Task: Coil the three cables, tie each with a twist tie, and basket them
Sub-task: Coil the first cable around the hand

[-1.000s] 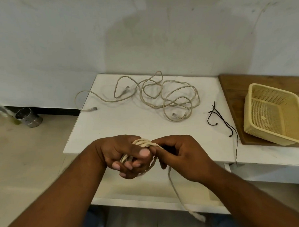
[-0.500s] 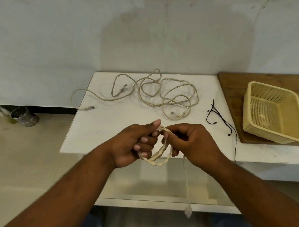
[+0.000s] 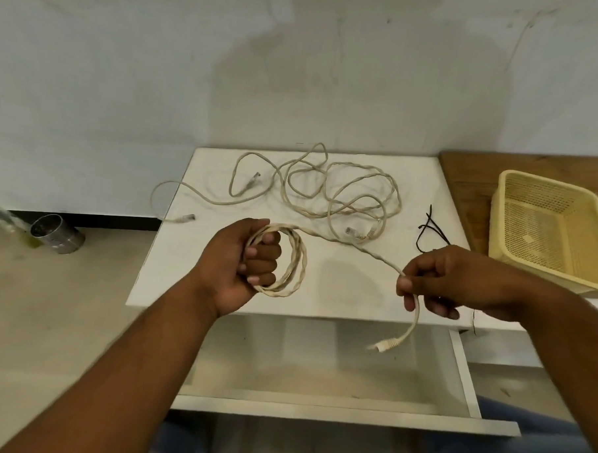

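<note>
Left of the basket (image 3: 510,215), the cable (image 3: 358,247), 1 of 3, is mid-coiling: the left hand (image 3: 241,261) grips the coil (image 3: 298,260) in curled fingers, and the right hand (image 3: 459,284) pinches the free tail (image 3: 415,317) (plug (image 3: 385,344) dangling), which likely needs looping in next.

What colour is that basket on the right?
Pale yellow basket, clearest in the head view.
</note>
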